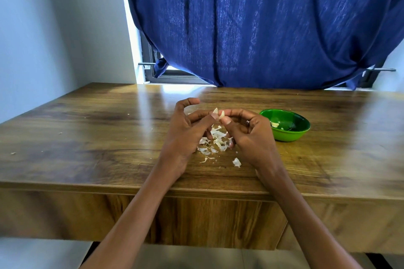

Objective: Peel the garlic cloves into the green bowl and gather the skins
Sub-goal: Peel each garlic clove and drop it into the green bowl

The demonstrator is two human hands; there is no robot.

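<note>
Both hands meet above the middle of the wooden table (pixel 87 137). My right hand (pixel 249 135) pinches a pale garlic clove (pixel 222 114) between thumb and forefinger. My left hand (pixel 185 131) pinches a flap of its skin (pixel 215 111) at the clove's left side. Under the hands lies a loose heap of white garlic skins (pixel 216 140), with a stray piece (pixel 236 162) nearer the front edge. The green bowl (pixel 293 134) stands just right of my right hand and holds a peeled clove (pixel 274 124).
A dark blue curtain (pixel 262 24) hangs over the window behind the table's far edge. A white wall (pixel 43 28) closes the left side. Small skin crumbs (pixel 13 153) dot the table's left part.
</note>
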